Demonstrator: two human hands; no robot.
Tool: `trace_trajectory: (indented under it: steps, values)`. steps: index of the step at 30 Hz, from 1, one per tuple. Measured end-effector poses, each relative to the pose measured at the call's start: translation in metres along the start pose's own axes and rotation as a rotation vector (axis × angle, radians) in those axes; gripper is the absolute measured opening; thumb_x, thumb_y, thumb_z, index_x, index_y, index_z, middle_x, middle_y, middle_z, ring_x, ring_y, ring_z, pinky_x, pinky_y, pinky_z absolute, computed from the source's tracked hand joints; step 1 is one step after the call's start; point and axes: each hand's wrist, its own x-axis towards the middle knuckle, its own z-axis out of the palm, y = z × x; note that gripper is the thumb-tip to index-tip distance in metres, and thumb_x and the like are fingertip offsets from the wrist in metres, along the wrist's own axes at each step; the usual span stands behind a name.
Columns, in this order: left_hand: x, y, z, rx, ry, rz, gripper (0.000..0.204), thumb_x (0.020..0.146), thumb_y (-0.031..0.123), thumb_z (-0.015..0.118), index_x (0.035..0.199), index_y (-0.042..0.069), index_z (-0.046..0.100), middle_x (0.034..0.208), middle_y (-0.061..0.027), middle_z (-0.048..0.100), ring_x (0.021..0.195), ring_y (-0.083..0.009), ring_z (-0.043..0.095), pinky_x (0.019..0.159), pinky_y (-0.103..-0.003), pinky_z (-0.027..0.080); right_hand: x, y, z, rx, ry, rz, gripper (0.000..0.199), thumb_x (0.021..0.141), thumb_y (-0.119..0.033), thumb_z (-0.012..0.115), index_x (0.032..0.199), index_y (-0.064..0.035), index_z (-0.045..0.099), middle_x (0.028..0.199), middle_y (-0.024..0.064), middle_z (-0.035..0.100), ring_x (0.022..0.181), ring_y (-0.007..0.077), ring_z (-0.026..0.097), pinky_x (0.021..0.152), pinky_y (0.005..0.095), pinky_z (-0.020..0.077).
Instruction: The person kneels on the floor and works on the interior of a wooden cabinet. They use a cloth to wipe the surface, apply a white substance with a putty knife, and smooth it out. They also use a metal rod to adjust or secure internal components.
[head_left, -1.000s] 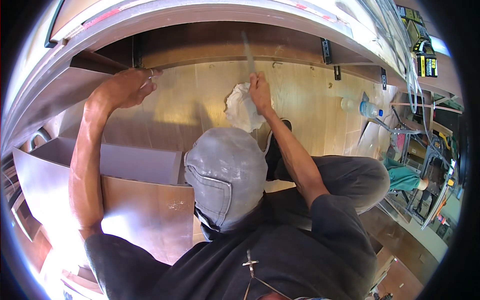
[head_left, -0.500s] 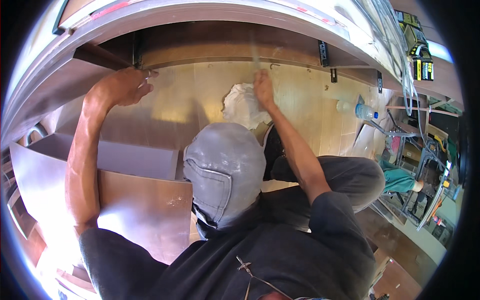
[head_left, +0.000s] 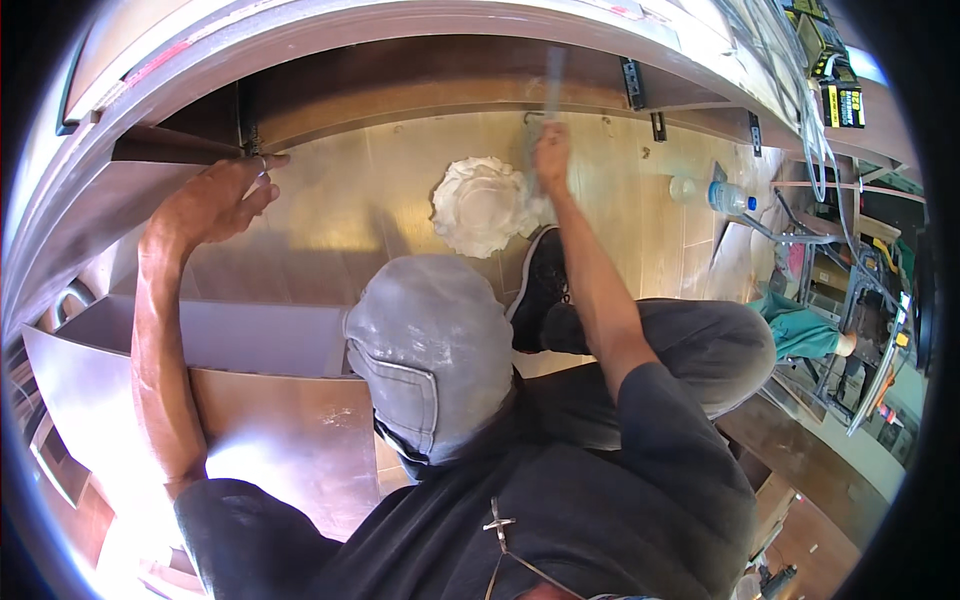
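Observation:
My right hand (head_left: pixel 552 162) is closed round a long thin tool (head_left: pixel 555 80), smeared by motion, which points up into a brown wooden cabinet (head_left: pixel 420 85). Beside that hand, a white, ruffled, roundish thing (head_left: pixel 483 207) lies on the floor; I cannot tell what it is made of. At the cabinet's lower left, my left hand (head_left: pixel 222 198) has its forefinger stretched out and its thumb apart, with nothing seen in it. Its fingertip is close to the dark upright metal strip (head_left: pixel 248 125) inside the cabinet; contact cannot be made out.
An open drawer-like box (head_left: pixel 270 335) stands beneath my left forearm. My bent knee (head_left: pixel 710 355) and dark shoe (head_left: pixel 543 290) are at the right. Farther right are a plastic bottle (head_left: pixel 730 198), hanging cables (head_left: pixel 800 110) and a metal-framed stand (head_left: pixel 850 330).
My right hand has moved right with the thin tool, uncovering more of the white ruffled thing. My left hand appears slightly lower and farther left, as the view has shifted too.

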Motion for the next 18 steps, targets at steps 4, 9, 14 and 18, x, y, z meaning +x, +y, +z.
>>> trace_trajectory:
  steps: [4,9,14,18]
  values:
    - [0.019,-0.003,0.004,0.103,-0.04,-0.014,0.043,0.097,0.027,0.051,0.138,0.015,0.05,0.118,-0.0175,0.064,0.112,-0.0357,0.059,0.096,-0.046,0.046,0.049,0.048,-0.042,-0.014,0.182,-0.054,0.029,0.103,-0.034,0.041,0.095,-0.0071,0.049,0.061,0.0012,0.049,0.044,0.0112,0.045,0.039,0.0273,0.0387]
    - [0.019,-0.002,0.012,-0.01,0.004,0.06,0.043,0.097,0.028,0.051,0.138,0.015,0.05,0.115,-0.0183,0.066,0.11,-0.0368,0.06,0.095,-0.047,0.046,0.015,0.035,-0.017,-0.063,0.132,-0.141,0.031,0.103,-0.035,0.042,0.091,-0.0064,0.048,0.063,0.0023,0.05,0.045,0.012,0.046,0.04,0.0297,0.0406]
    - [0.021,-0.014,0.003,0.06,0.006,0.022,0.042,0.098,0.029,0.051,0.137,0.014,0.051,0.113,-0.0185,0.067,0.108,-0.038,0.06,0.095,-0.046,0.046,0.032,0.032,0.0,0.023,0.195,-0.113,0.033,0.103,-0.034,0.043,0.099,-0.0036,0.054,0.068,0.0054,0.054,0.051,0.0141,0.051,0.045,0.0327,0.0433]
    - [0.01,-0.017,-0.003,0.023,0.024,-0.019,0.042,0.098,0.03,0.051,0.136,0.014,0.051,0.111,-0.0194,0.067,0.107,-0.039,0.061,0.094,-0.047,0.046,-0.101,-0.059,0.107,-0.166,-0.085,-0.312,0.04,0.102,-0.038,0.039,0.103,-0.001,0.054,0.092,0.0259,0.064,0.089,0.0457,0.061,0.077,0.0536,0.0473]
